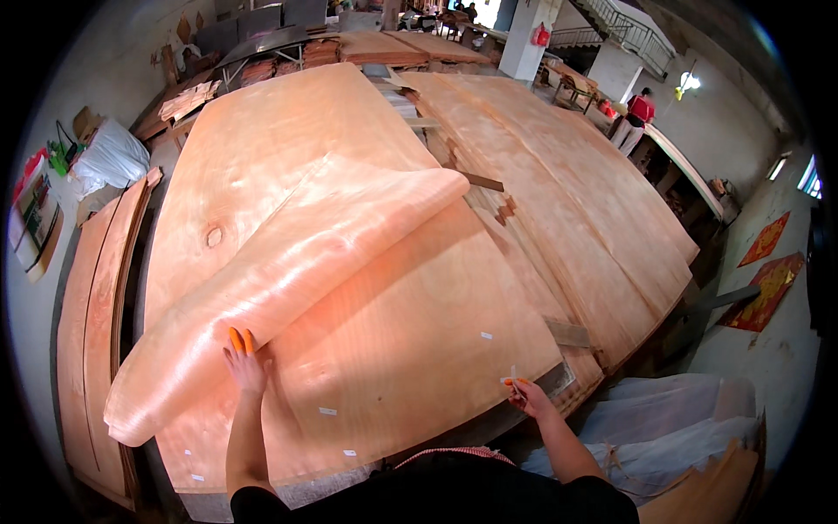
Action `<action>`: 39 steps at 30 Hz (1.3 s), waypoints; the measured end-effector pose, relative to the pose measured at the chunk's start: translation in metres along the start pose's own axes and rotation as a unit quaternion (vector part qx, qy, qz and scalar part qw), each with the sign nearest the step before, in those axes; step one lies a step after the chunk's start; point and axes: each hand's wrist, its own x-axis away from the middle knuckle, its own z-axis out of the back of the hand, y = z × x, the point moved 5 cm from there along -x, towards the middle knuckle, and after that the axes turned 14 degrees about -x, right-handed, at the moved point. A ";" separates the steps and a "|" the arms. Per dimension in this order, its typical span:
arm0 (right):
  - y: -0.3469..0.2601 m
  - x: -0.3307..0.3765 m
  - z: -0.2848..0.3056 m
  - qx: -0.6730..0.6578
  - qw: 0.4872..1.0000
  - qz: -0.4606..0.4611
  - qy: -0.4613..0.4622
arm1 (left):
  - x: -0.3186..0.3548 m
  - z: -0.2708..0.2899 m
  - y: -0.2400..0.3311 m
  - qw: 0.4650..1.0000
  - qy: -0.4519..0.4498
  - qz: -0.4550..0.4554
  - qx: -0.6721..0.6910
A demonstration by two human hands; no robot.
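A wide sheet of pale wood veneer (288, 253) is folded back on itself in a long curl across a stack of veneer sheets (410, 332). My left hand (247, 368), with orange covers on two fingertips, lies against the lower side of the curl, its fingers stretched out. Over the stack's near right corner, my right hand (529, 397) pinches a small white strip (513, 375), probably tape; orange shows on its fingers too. Small white pieces are stuck to the bared sheet, among them a white patch (327, 411) near its front edge.
To the right lies another broad veneer stack (567, 201). Narrow veneer boards (100, 323) lean along the left wall below a white plastic bag (109, 157). Clear plastic sheeting (663, 419) lies at lower right. A person in red (640, 109) stands at a far bench.
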 end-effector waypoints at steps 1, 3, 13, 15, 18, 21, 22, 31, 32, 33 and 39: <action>0.000 0.002 0.000 0.010 1.000 0.006 0.003 | -0.006 0.001 -0.001 1.000 -0.013 0.009 0.006; -0.002 0.007 0.001 0.025 1.000 0.010 0.012 | -0.018 0.000 -0.002 0.999 -0.043 0.022 -0.004; -0.009 0.028 0.008 0.042 0.998 0.034 0.030 | -0.103 -0.014 -0.036 0.985 -0.109 0.094 -0.098; -0.007 0.027 0.007 0.041 0.998 0.032 0.031 | -0.101 -0.007 -0.037 0.982 -0.132 0.112 -0.071; 0.002 0.021 0.002 0.045 0.998 0.018 0.041 | -0.092 -0.020 -0.047 0.987 -0.104 0.107 -0.051; 0.012 0.017 -0.002 0.037 0.999 0.001 0.029 | -0.071 -0.026 -0.050 0.995 -0.015 0.083 -0.060; 0.015 0.016 -0.005 0.032 0.999 -0.004 0.021 | -0.064 -0.024 -0.050 0.995 0.019 0.075 -0.066; 0.013 0.011 -0.017 0.036 0.999 -0.016 0.028 | -0.041 -0.022 -0.088 0.989 -0.013 0.132 -0.066; 0.012 0.011 -0.017 0.038 0.999 -0.014 0.028 | -0.039 -0.024 -0.088 0.990 0.002 0.124 -0.065; 0.012 0.010 -0.018 0.045 0.998 -0.015 0.028 | -0.037 -0.026 -0.088 0.991 0.018 0.115 -0.064; 0.016 0.002 -0.016 0.032 0.999 -0.025 -0.002 | -0.018 -0.035 -0.083 0.989 0.075 0.100 -0.083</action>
